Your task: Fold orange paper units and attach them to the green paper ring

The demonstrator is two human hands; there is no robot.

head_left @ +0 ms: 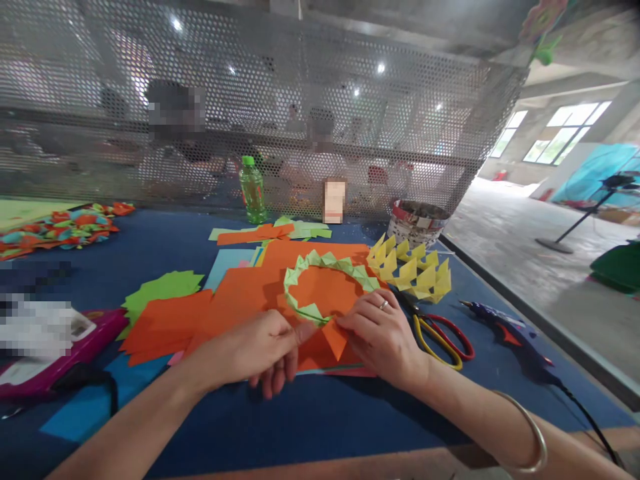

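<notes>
A light green folded-paper crown forms a ring with pointed tips over the orange paper in front of me. At its near side hangs an orange folded paper triangle, point toward me. My right hand, with a ring on one finger, pinches the triangle's upper right corner where it meets the crown. My left hand is closed at the crown's near left edge, thumb toward the joint and other fingers curled below. Its exact grip is partly hidden. A yellow paper crown stands beyond my right hand.
Scissors and a glue gun with a cord lie at right. Orange sheets and green paper lie left. A green bottle, a paper-covered tub and a perforated metal screen stand behind.
</notes>
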